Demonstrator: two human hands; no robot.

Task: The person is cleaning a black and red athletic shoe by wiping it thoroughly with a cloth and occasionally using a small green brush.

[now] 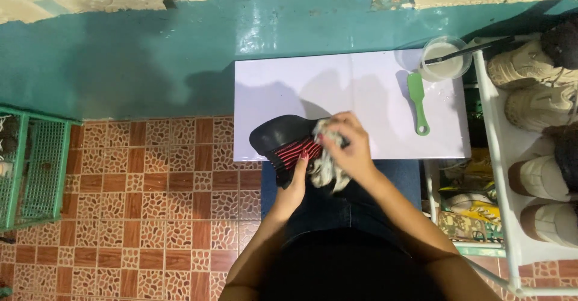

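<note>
A black shoe (277, 135) with red stripes on its side lies across the front edge of a small white table (361, 90), its toe pointing left. My left hand (299, 180) grips the shoe from below, near the striped side. My right hand (349, 144) is closed on a crumpled white cloth (325, 169) and presses it against the shoe's right end. A green brush (417, 102) lies on the table at the right, apart from both hands.
A clear round tub (448, 66) of whitish liquid with a dark stick across it stands at the table's back right corner. A white shoe rack (518, 174) with several pale shoes lines the right. A green wire crate (30, 168) stands at the left on the tiled floor.
</note>
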